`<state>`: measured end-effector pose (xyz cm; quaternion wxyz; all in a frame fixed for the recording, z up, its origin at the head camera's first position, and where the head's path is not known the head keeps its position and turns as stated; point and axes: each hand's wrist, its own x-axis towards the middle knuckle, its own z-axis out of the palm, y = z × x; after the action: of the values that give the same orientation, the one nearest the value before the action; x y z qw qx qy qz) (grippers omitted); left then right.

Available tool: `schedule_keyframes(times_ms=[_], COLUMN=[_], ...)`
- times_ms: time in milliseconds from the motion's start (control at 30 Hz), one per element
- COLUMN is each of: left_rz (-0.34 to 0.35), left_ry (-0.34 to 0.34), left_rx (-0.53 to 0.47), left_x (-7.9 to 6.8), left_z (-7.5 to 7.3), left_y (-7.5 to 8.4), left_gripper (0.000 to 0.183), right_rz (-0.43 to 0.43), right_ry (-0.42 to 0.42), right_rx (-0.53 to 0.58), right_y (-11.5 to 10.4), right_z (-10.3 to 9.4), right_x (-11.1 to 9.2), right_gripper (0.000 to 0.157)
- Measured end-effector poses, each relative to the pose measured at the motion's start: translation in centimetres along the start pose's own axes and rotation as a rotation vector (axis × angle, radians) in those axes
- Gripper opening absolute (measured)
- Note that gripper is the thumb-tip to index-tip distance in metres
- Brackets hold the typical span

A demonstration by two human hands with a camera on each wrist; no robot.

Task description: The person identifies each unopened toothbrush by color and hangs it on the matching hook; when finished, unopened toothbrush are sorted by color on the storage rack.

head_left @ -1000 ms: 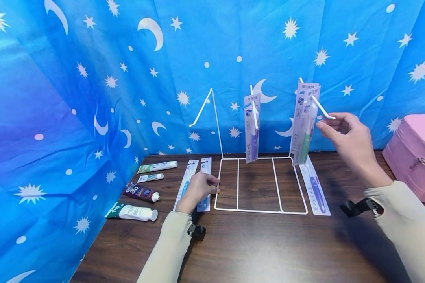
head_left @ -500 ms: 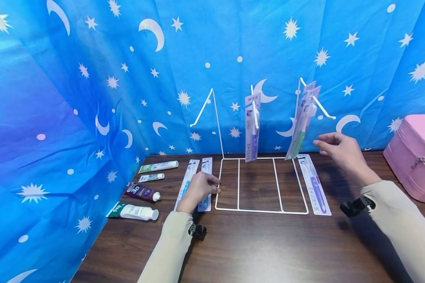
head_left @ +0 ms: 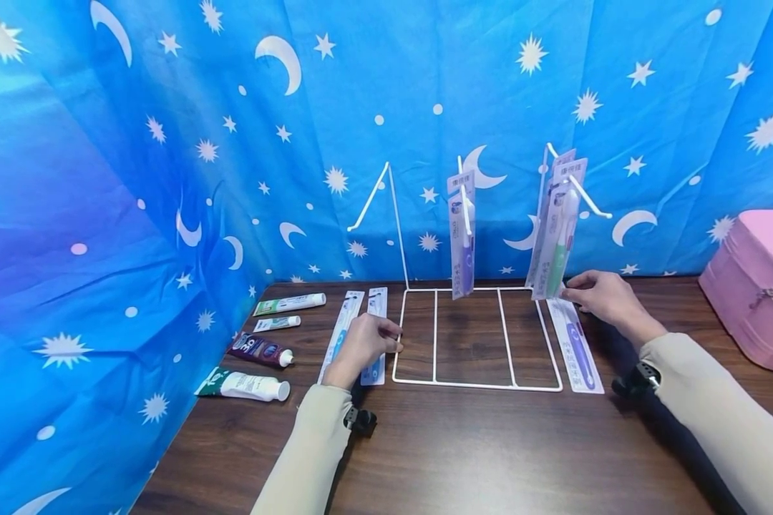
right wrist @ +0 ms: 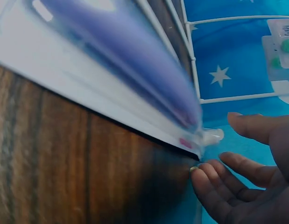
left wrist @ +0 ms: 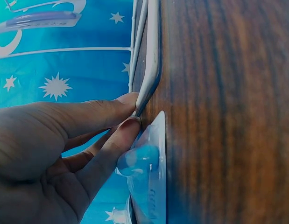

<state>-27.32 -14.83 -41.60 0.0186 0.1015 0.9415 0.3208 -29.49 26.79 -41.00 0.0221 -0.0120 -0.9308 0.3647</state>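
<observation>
One white wire rack [head_left: 477, 385], three hooked arms above flat base; left hand [head_left: 363, 343] pinches its edge at nine o'clock. Right hand [head_left: 608, 300] unclenched, thumb apart from fingers, near purple packaged toothbrush [head_left: 576, 347] at rack's three o'clock. Blue moon-and-star curtain [head_left: 335, 86] at twelve; dark wood-grain tabletop [head_left: 464, 458] beneath; pink case [head_left: 760, 293] past three.

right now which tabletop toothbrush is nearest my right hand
The purple toothbrush, right of the wire rack; the two blue toothbrushes lie left of it.
</observation>
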Motion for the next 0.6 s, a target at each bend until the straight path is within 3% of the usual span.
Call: schedule_keyframes(times_ms=[267,600], left_rz=[-0.013,0.001], left_ry=[-0.003,0.007], left_rx=[-0.007,-0.002], left_x=[0.0,0.0], left_z=[0.0,0.2], left_y=[0.0,-0.1], left_gripper=[0.02,0.02], right_rz=[0.062,0.074], right_ry=[-0.007,0.008], right_rx=[-0.058,-0.008], right_y=[0.2,0.2], right_z=[0.9,1.0], right_x=[0.3,0.1], right_gripper=[0.057,0.04])
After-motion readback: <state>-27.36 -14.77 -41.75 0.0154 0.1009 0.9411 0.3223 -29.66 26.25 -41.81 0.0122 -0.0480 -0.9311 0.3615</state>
